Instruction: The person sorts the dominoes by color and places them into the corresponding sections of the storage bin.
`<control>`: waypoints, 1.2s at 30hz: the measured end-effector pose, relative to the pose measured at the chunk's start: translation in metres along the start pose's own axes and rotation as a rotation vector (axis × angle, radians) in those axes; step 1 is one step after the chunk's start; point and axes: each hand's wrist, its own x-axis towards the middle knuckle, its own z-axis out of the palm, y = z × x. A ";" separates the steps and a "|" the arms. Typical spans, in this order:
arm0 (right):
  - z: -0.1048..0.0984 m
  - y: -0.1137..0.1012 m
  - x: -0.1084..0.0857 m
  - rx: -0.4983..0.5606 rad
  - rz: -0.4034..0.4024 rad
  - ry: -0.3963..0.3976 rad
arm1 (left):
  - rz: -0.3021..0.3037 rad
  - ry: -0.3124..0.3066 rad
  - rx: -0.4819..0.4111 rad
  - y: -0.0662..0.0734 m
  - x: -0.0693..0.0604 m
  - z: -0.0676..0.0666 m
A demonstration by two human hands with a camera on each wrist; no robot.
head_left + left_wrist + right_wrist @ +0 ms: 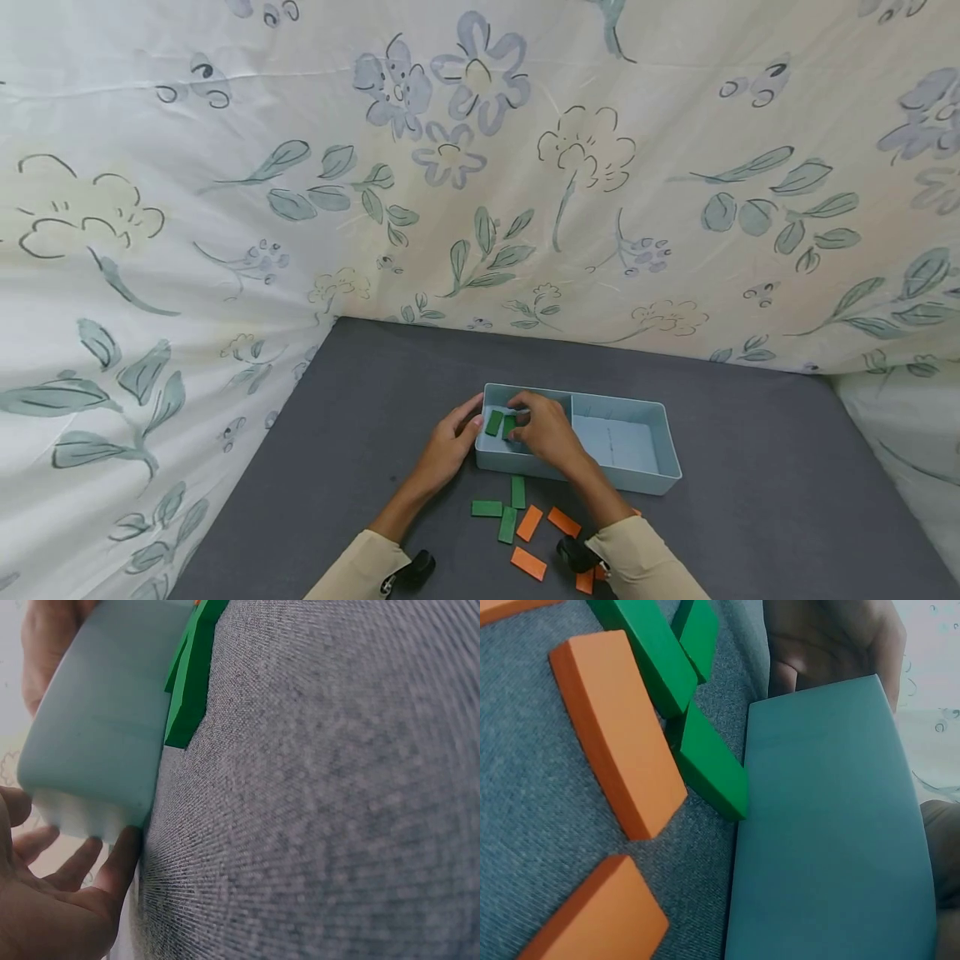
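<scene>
A light blue two-compartment box stands on the dark grey tabletop. My left hand rests against its left end; in the left wrist view its fingers touch the end wall, spread and fairly straight. Inside the left compartment, my right hand pinches a green block between thumb and fingers. Another green block lies beside it in that compartment. From the right wrist view the box wall hides most of the right hand and the block it holds.
Several green blocks lie in front of the box, one of them close to its front wall. Nearer the person are several orange blocks, some partly covered by the right arm. A flowered cloth hangs behind and at the sides of the table.
</scene>
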 end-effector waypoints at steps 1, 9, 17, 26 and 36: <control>0.000 0.000 0.000 -0.006 0.000 -0.002 | -0.001 0.001 0.000 0.000 0.000 0.000; -0.002 0.000 0.002 -0.096 0.015 -0.029 | 0.016 0.009 0.021 -0.002 0.002 0.001; -0.005 -0.002 0.002 -0.117 0.023 -0.048 | 0.002 0.007 0.015 -0.002 0.002 0.002; -0.004 -0.002 0.002 0.007 0.035 -0.070 | 0.002 0.010 0.001 0.000 0.003 0.002; -0.009 -0.002 -0.002 0.081 0.018 -0.070 | -0.006 0.010 0.001 -0.002 0.003 0.003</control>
